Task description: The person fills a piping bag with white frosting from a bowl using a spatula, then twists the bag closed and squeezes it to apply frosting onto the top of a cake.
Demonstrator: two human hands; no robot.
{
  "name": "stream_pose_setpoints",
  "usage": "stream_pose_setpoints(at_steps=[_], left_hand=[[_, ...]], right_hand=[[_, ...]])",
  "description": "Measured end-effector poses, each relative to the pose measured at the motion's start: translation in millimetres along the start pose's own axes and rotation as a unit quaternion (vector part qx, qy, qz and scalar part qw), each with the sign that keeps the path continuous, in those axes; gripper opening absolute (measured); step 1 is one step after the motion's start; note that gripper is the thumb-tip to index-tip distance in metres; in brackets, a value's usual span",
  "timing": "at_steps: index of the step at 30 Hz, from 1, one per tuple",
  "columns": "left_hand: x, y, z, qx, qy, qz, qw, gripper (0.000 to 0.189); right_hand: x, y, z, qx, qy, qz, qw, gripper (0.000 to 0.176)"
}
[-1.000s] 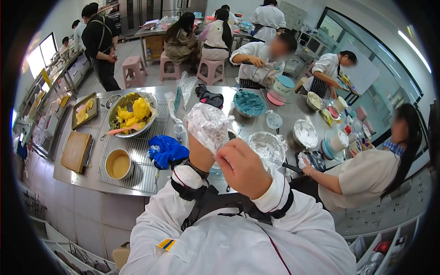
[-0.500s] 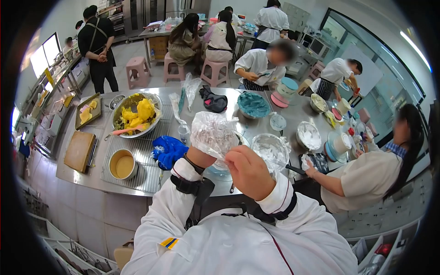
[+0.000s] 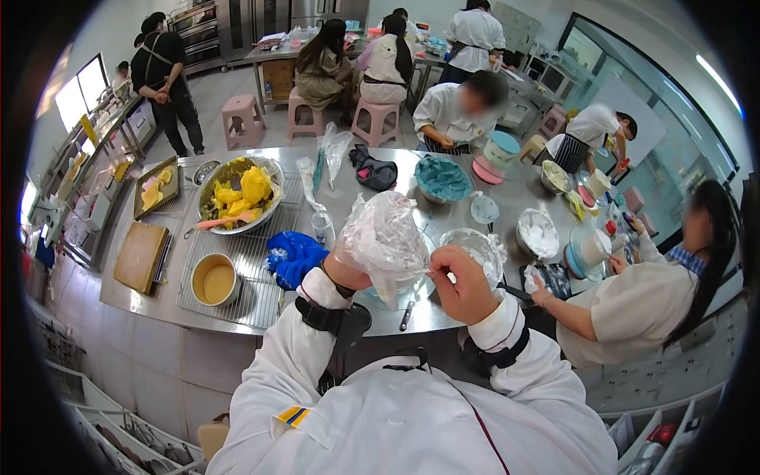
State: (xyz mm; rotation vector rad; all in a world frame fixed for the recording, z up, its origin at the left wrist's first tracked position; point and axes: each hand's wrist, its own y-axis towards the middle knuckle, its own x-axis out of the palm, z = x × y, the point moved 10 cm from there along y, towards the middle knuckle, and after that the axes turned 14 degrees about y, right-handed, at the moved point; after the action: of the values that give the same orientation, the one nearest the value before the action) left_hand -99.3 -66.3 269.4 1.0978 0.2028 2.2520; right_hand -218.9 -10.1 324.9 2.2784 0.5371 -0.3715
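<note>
Above the shiny table point(image 3: 162, 299), the plastic bag point(image 3: 384, 235) looks light, floppy and slippery, so hold its rim. The right hand point(image 3: 463, 286) pinches its edge; fingers on the left hand point(image 3: 348, 275) are hidden.

My left forearm point(image 3: 286, 360) and right forearm point(image 3: 529, 378) reach forward, angled inward. My left grip point(image 3: 348, 272) is mostly hidden, its fingers out of sight; near it, my right grip point(image 3: 465, 286) pinches with curled fingers point(image 3: 446, 260), its back turned toward me.
</note>
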Motion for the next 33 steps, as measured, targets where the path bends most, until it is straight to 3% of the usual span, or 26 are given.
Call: stream_pose_setpoints(at_steps=[2,6,7,8,9,11,12,13,15,17,25,26,28,33], left_hand=[[-14.8,3.4,-9.6,0.01,0.044,-0.004,0.999,0.051],[-22.9,1.0,-12.7,0.037,0.002,0.086,0.996,0.043],[-21.6,-7.7,18.6,0.178,0.449,0.119,0.868,0.037],[4.2,-17.9,23.3,0.275,0.789,0.126,0.534,0.031],[2.5,-18.1,20.1,0.275,0.79,0.13,0.533,0.031],[0.2,-16.1,6.1,0.221,0.86,0.177,0.424,0.027],[-2.3,-11.2,-2.5,0.174,0.889,0.174,0.385,0.028],[-6.4,-11.2,-10.6,0.177,0.889,0.169,0.387,0.028],[-45.0,1.5,-45.2,0.041,0.707,0.109,0.698,0.03],[-41.8,2.3,-41.2,0.064,0.728,0.116,0.672,0.03],[28.2,-8.6,19.2,0.221,0.854,0.193,0.43,0.032],[25.3,-10.1,18.5,0.222,0.854,0.192,0.43,0.032],[23.5,-13.1,16.0,0.219,0.881,0.188,0.374,0.036],[12.1,-8.6,20.2,0.221,0.876,0.163,0.396,0.035]], right_hand=[[-8.4,-11.0,34.9,0.112,0.07,0.058,0.99,0.014],[-10.1,-17.2,56.5,0.141,0.061,0.069,0.986,0.016],[-15.0,-19.5,43.8,0.117,0.016,0.106,0.987,0.018],[-20.3,-18.7,29.9,0.092,-0.029,0.141,0.985,0.02],[-18.9,-14.0,19.6,0.092,-0.028,0.137,0.986,0.02],[-2.2,-6.2,-47.2,-0.086,-0.13,0.082,0.984,0.028],[5.4,2.9,-68.0,-0.125,-0.142,0.074,0.979,0.029],[8.7,10.8,-74.6,-0.124,-0.145,0.078,0.978,0.029],[20.7,28.6,-72.5,-0.09,-0.146,0.042,0.984,0.03],[19.3,36.8,-71.1,-0.088,-0.142,0.056,0.984,0.028],[12.8,50.5,-54.9,0.029,-0.201,0.027,0.979,0.019],[12.8,51.6,-54.7,0.029,-0.201,0.028,0.979,0.019],[16.9,52.4,-46.6,0.061,-0.2,0.002,0.978,0.015],[24.4,46.3,-49.6,-0.003,-0.2,-0.023,0.979,0.016]])
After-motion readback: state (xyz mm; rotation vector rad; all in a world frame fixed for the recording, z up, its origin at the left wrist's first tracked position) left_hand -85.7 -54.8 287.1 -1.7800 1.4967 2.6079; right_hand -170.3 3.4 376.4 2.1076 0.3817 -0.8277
